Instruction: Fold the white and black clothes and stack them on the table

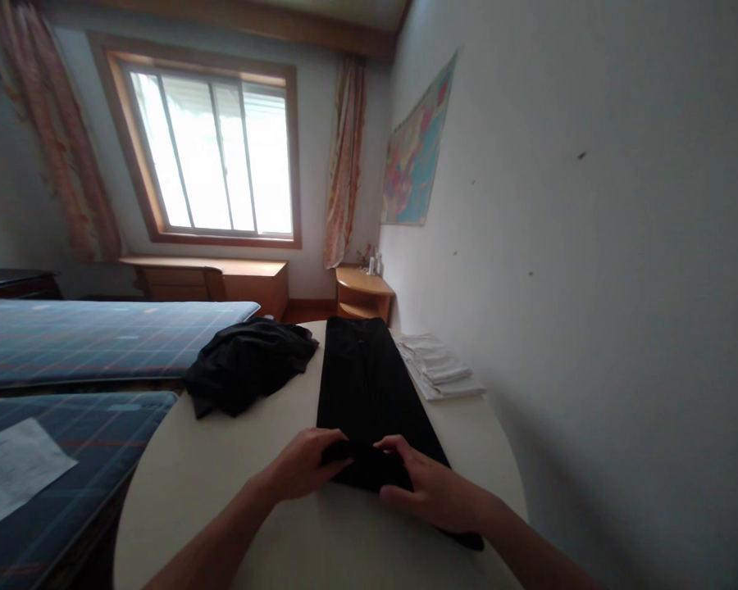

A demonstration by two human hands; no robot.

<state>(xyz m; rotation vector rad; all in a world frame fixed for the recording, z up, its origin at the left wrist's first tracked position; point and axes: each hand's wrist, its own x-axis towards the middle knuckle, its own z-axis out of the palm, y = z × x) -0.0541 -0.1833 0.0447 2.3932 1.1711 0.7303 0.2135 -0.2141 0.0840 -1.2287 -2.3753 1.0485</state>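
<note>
A pair of black trousers (360,377) lies lengthwise on the round white table (178,475), narrow at the far end. Its near end is turned up into a thick fold between my hands. My left hand (304,463) pinches the left side of that fold, thumb below and fingers on top. On the right side, my right hand (427,483) is curled round the same fold. One dark corner of cloth sticks out beneath my right wrist. To the left of the trousers sits a crumpled heap of black clothing (252,360).
A stack of white papers (439,369) lies along the table's right edge, close to the wall. Beds with blue plaid mattresses (98,336) stand on the left, one bearing a paper sheet (18,467). Behind are a desk (252,279) and a small corner shelf (364,283).
</note>
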